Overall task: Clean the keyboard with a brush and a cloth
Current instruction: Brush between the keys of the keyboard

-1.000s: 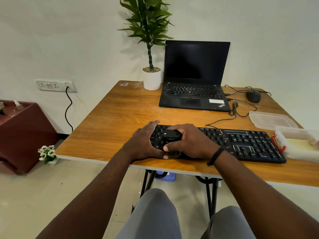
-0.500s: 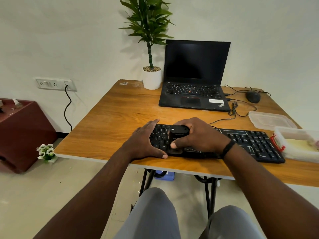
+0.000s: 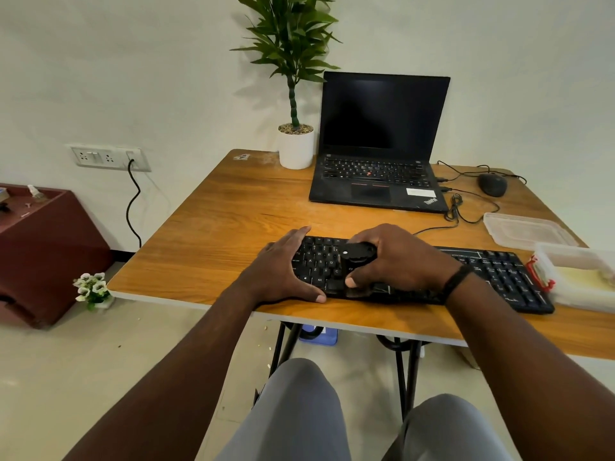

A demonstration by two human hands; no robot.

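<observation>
A black keyboard [image 3: 499, 274] lies across the near part of the wooden table [image 3: 233, 214]. My left hand [image 3: 279, 271] rests on its left end, thumb along the front edge and fingers spread over the far corner. My right hand [image 3: 396, 257] grips a round black brush [image 3: 357, 252] and holds it down on the keys left of the middle. The bristles are hidden under the hand. No cloth is in plain view.
An open black laptop [image 3: 376, 181] sits at the back, a potted plant [image 3: 294, 144] to its left and a mouse [image 3: 492, 184] with cables to its right. A clear lid [image 3: 529, 229] and a plastic box [image 3: 579, 277] stand beside the keyboard's right end.
My right hand has carried the brush to the right and away from me across the keys. The left hand has stayed on the keyboard's left end.
</observation>
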